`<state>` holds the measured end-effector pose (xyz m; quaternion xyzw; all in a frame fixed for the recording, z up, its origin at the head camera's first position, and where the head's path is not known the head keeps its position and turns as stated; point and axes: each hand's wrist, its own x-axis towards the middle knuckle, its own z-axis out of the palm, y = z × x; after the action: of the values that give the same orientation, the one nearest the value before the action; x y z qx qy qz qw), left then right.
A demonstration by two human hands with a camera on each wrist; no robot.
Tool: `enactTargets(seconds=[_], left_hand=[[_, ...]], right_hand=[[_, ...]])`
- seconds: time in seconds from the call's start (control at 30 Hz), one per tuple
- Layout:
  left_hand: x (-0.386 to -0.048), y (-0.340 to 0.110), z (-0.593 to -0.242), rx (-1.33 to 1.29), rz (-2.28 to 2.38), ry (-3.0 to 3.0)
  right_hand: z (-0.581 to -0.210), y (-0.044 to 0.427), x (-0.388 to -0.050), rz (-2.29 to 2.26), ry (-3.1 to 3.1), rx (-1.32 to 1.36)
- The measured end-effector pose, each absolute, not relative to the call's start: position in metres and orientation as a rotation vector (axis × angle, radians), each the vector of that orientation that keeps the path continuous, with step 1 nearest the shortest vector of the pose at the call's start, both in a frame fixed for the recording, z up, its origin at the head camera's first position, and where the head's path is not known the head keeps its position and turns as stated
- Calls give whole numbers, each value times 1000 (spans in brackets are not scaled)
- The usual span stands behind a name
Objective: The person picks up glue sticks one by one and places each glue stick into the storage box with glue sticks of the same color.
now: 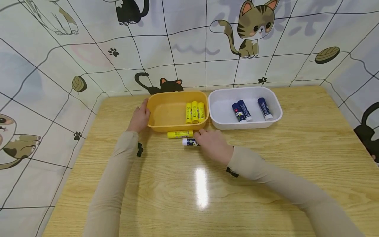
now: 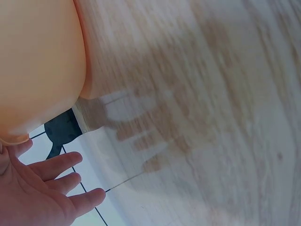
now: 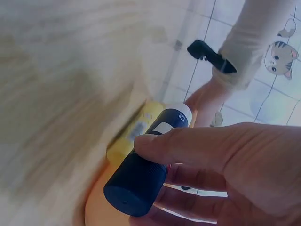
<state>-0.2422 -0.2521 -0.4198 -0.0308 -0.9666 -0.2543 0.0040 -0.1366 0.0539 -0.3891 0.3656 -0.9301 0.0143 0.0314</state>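
Note:
My right hand (image 1: 214, 144) pinches a dark blue glue stick (image 3: 150, 155) with a white end, thumb on one side and fingers on the other. In the head view this glue stick (image 1: 189, 142) lies level, just in front of a yellow glue stick (image 1: 180, 134) on the table. The yellow one also shows behind it in the right wrist view. At the left end of the orange basket (image 1: 161, 129), my left hand (image 1: 139, 118) touches the rim. Its fingers (image 2: 61, 165) are extended and spread, holding nothing.
Three yellow glue sticks (image 1: 195, 112) stand side by side in the orange basket's right part. Right beside it is a white basket (image 1: 219, 124) with three dark blue glue sticks (image 1: 265, 108). A cat-print tiled backdrop (image 1: 189, 49) rises behind the wooden table (image 1: 165, 191).

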Motion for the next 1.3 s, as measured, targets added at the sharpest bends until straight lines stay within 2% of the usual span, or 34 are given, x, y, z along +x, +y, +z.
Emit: enactTargets(seconds=[0.87, 1.3], left_hand=[[-243, -253, -420, -62, -808, -3042], [-243, -252, -420, -37, -810, -3057]], right_hand=[[-337, 123, -167, 44, -2982, 849], [-330, 162, -212, -10, -3114, 737]])
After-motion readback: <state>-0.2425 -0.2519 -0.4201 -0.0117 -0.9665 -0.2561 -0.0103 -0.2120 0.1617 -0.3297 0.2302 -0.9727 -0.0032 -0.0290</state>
